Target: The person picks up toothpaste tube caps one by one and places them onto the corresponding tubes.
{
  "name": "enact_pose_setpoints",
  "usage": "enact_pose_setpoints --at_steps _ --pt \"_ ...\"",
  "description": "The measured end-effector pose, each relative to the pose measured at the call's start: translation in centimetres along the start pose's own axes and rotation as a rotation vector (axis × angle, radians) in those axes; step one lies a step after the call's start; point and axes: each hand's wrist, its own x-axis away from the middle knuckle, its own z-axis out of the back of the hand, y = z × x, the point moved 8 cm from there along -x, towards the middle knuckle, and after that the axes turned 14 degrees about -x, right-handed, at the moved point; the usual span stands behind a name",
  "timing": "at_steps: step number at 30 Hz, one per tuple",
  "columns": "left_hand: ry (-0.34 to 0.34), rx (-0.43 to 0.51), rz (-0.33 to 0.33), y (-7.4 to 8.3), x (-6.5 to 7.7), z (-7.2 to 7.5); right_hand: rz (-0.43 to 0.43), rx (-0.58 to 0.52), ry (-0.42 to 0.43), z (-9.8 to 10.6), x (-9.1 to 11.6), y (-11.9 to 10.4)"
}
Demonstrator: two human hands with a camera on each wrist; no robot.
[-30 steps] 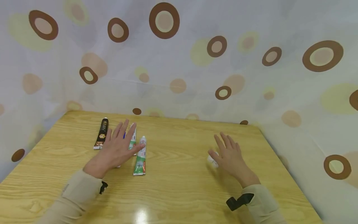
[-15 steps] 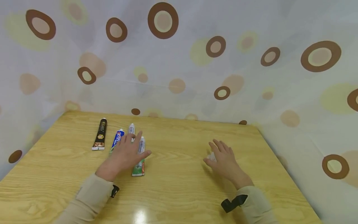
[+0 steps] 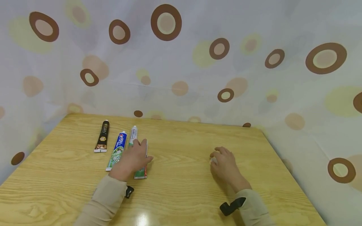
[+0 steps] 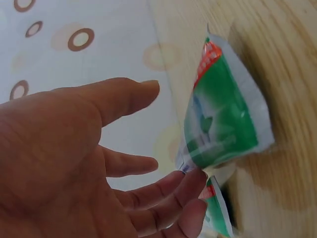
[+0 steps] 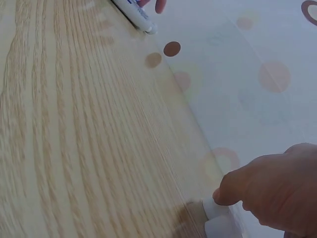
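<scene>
My left hand [image 3: 133, 160] hovers low over the nearest green-and-white toothpaste tube [image 3: 140, 173], hiding its middle. In the left wrist view the thumb stands apart from that tube [image 4: 220, 114] and the loosely bent fingers lie beside it, with nothing gripped. A second green-and-white toothpaste tube [image 3: 134, 133] lies just behind, partly covered by the fingers. On the right, my right hand [image 3: 227, 168] is down at the table, fingers curled over small white caps [image 3: 214, 160]. Two white caps [image 5: 216, 209] show in the right wrist view, the thumb tip against one; the other fingers are hidden there.
Left of the left hand lies a blue-and-green toothpaste tube [image 3: 117, 149], and farther left a black toothpaste tube [image 3: 102, 137]. The wooden table [image 3: 181, 194] meets a dotted curtain [image 3: 181, 66] along its back and sides.
My left hand has moved right and lower, from above the blue-and-green tube to the nearest green-and-white one. My right hand has lowered and its fingers have curled around the white caps.
</scene>
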Motion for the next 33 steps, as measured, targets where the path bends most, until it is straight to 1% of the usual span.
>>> enact_pose_setpoints --at_steps 7,13,15,22,28,33 --pt "0.011 -0.044 0.029 0.0 0.3 -0.6 0.022 -0.001 0.034 0.0 0.2 -0.7" --pt "0.023 -0.062 0.037 -0.1 0.4 -0.9 0.095 -0.018 0.080 0.1 -0.3 -2.3" --pt "0.033 -0.058 0.037 -0.1 0.3 -0.9 0.096 -0.017 0.080 0.0 -0.5 -2.5" --pt "0.039 0.003 0.030 0.4 0.1 -1.0 -0.005 -0.074 0.056 -0.4 -0.6 -1.9" --pt "0.049 -0.024 0.022 0.5 0.2 -0.9 -0.056 -0.107 0.045 -0.4 -0.8 -1.7" --pt "0.037 -0.013 0.016 0.4 -0.1 -1.0 -0.113 -0.154 0.040 -0.3 -1.1 -1.6"
